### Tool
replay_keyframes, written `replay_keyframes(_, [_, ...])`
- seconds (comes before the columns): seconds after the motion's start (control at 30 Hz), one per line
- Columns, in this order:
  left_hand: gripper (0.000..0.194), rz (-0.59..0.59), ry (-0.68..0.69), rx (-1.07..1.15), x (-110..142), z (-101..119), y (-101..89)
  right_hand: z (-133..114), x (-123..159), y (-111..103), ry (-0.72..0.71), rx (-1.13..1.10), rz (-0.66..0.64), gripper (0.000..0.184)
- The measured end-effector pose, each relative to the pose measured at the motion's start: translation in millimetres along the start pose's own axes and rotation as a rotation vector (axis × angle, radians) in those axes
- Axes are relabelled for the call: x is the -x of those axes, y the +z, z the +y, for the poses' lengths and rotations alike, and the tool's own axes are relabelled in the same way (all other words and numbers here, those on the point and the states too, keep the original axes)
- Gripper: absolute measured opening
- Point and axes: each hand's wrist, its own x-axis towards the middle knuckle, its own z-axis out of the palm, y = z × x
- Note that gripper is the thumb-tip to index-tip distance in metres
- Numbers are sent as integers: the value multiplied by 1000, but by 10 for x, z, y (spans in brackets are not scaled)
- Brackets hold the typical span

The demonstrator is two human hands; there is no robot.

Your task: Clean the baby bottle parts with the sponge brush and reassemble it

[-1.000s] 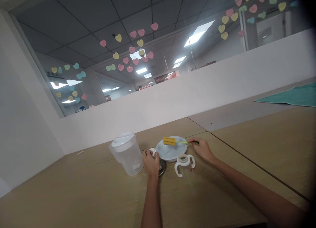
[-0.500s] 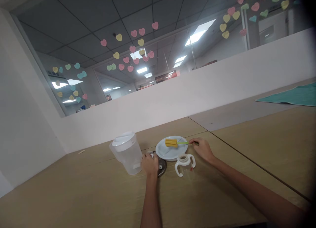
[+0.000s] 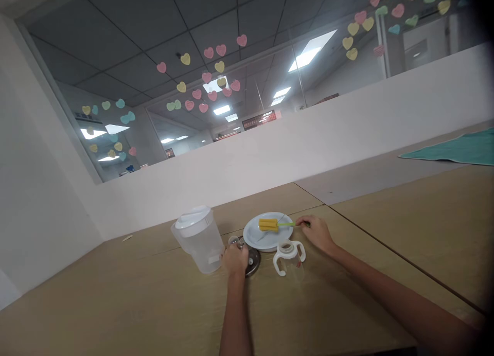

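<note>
My right hand (image 3: 314, 231) pinches the thin green handle of a sponge bottle brush (image 3: 268, 225). The brush's yellow sponge head is over a white plate (image 3: 252, 240). My left hand (image 3: 234, 259) is bent over a dark round lid-like dish (image 3: 252, 263), its fingers closed on something I cannot make out. Just past those fingertips shows a small clear cap-like piece (image 3: 233, 239). In front of the plate stands a clear baby bottle (image 3: 290, 263) with two white handles and an uncovered mouth. The left hand hides part of the dark dish.
A translucent white pitcher (image 3: 200, 243) with a lid stands close to the left of my left hand. A teal cloth (image 3: 459, 147) lies at the far right. Behind the wooden table (image 3: 154, 304) rises a white wall (image 3: 247, 165) below a window.
My left hand has lowered slightly toward the dark dish, and the white ring-like piece at its fingers no longer shows. The brush head has shifted slightly right and down over the plate.
</note>
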Motion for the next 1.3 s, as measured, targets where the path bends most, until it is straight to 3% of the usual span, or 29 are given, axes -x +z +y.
replay_keyframes(0.47, [36,38,-22,-10,-16,-7,-51,-7,0,-13,5,26,28,30])
replay_keyframes(0.7, [34,-2,-66,14,-23,-2,-24,-21,7,-21,7,29,40,29])
replay_keyframes(1.03, [28,-39,-1,46,-25,0,0,-20,8,-23,4,21,34,29])
replay_keyframes(1.3, [26,22,6,89,-30,-11,-10,-24,6,-26,6,28,39,28])
